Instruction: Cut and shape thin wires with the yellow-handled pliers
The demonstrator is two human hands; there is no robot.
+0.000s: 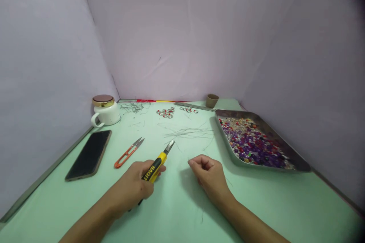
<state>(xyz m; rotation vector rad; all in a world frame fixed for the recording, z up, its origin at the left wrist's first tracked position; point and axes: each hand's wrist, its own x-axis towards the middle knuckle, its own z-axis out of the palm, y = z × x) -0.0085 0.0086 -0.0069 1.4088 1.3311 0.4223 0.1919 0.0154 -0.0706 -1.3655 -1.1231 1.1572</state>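
Observation:
My left hand (139, 182) is wrapped round the handles of yellow-and-black pliers (155, 168), whose metal jaws point up and away to the right. My right hand (208, 174) is closed in a pinch, with a thin wire (202, 216) trailing below it; a tiny end shows at the fingertips. A gap of bare table separates the jaws from the right fingertips. Orange-handled thread snips (129, 153) lie beyond my left hand. Several loose wires (188, 133) are spread on the green table ahead of both hands.
A metal tray (234, 155) of mixed beads stands at right. Farther back are red-beaded wire pieces (165, 112), smaller beaded pieces (188, 110), a wire scrap heap (132, 107) and a brown cup (211, 101). A phone (89, 154) and lidded white mug (110, 114) occupy the left.

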